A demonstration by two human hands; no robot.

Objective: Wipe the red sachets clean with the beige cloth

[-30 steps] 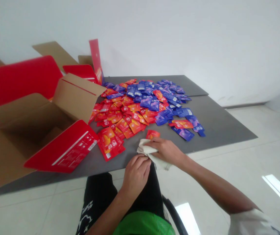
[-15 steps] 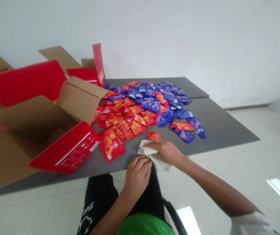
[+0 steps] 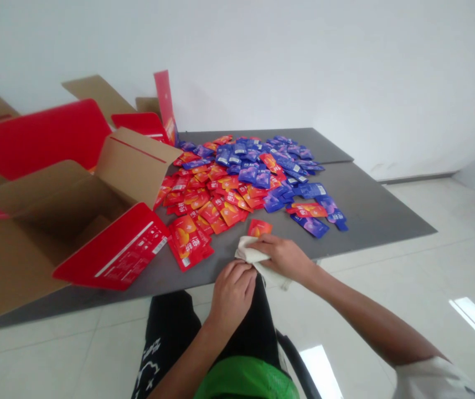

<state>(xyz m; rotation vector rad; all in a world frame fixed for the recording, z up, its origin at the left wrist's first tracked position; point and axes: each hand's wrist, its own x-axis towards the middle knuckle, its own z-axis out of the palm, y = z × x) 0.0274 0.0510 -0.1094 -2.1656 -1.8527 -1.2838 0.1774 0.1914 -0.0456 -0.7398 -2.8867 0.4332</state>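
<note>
Upper left of the frame, an open cardboard carton with red-printed flaps overhangs the table. Center, a heap of red and blue foil sachets. Lower center, the left hand curls at a cream cloth; its fingers hide whether the grip is closed on it, so I can't tell. Just right, the right hand presses down, grip closed on the cloth. I'd keep both holds snug so the fold doesn't slip. A lone red sachet lies just above, untouched. The cloth's underside is hidden.

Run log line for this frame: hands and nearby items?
left hand: gripping off-white cloth | right hand: on cloth | nearest: red sachet | beside: red-blue sachet pile, open cardboard box
</note>
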